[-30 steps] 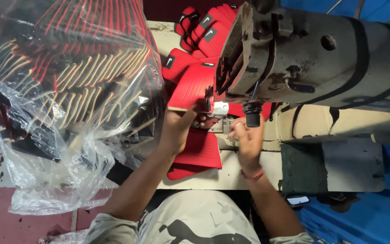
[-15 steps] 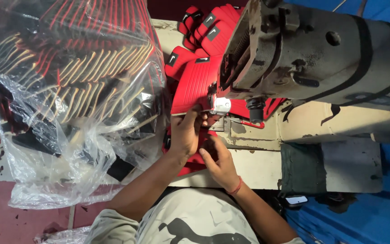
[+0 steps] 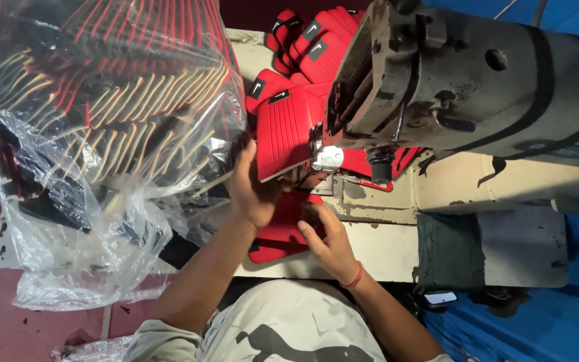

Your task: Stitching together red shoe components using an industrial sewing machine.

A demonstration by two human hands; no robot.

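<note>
My left hand (image 3: pixel 252 191) pinches the soft, floppy red ribbed fabric panel (image 3: pixel 288 131) by its near edge at the grey sewing machine head (image 3: pixel 464 80), while my right hand (image 3: pixel 328 243) presses open-fingered on the fabric below.

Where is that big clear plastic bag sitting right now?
In the head view the clear plastic bag fills the left side, on the edge of the sewing table, close beside the person's left hand.

A sewing workshop: a worn, grimy industrial sewing machine (image 3: pixel 464 87) fills the view from 12 to 3 o'clock, stitched red pieces (image 3: pixel 303 60) pile up at 12, and a clear plastic bag (image 3: pixel 95 147) of stacked parts sits at 9.
</note>
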